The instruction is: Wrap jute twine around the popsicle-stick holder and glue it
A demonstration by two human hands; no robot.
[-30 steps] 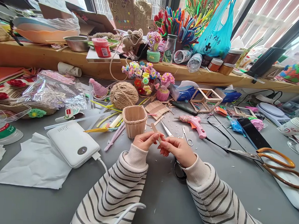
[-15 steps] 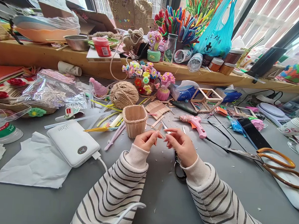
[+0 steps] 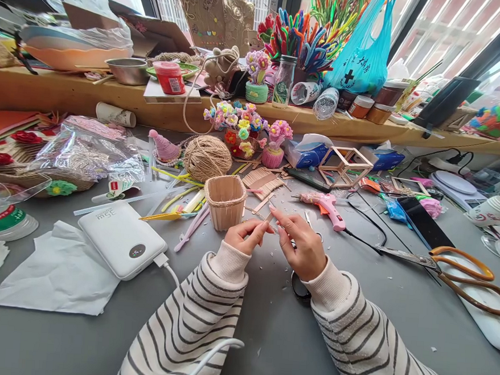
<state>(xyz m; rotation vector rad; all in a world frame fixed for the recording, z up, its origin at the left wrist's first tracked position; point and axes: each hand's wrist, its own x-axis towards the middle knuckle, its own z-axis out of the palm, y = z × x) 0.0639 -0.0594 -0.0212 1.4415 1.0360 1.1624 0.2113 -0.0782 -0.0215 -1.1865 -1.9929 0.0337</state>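
My left hand point(image 3: 245, 234) is closed, thumb and fingertips pinching a short flat wooden craft stick point(image 3: 269, 216) that points up. Close on its right, my right hand point(image 3: 301, 245) has its fingers bent, with the fingertips drawn in at the stick; whatever they pinch is too small to make out. Just behind my left hand stands a small square basket point(image 3: 224, 208) of wooden slats, twine round its rim. A strand of twine point(image 3: 253, 212) runs from the basket toward my hands. Black-handled scissors point(image 3: 300, 288) lie partly hidden under my right hand.
A pink glue gun point(image 3: 323, 207) lies to the right, near large scissors point(image 3: 462, 274) and a phone point(image 3: 423, 222). A twine ball point(image 3: 208, 159) sits behind the basket. At left are a white power bank point(image 3: 122, 240) and paper point(image 3: 56, 271). Wood scraps litter the table.
My right hand has shifted slightly left and up, its fingertips closing in on the craft stick. My left hand stays nearly in place, and the basket has not moved.
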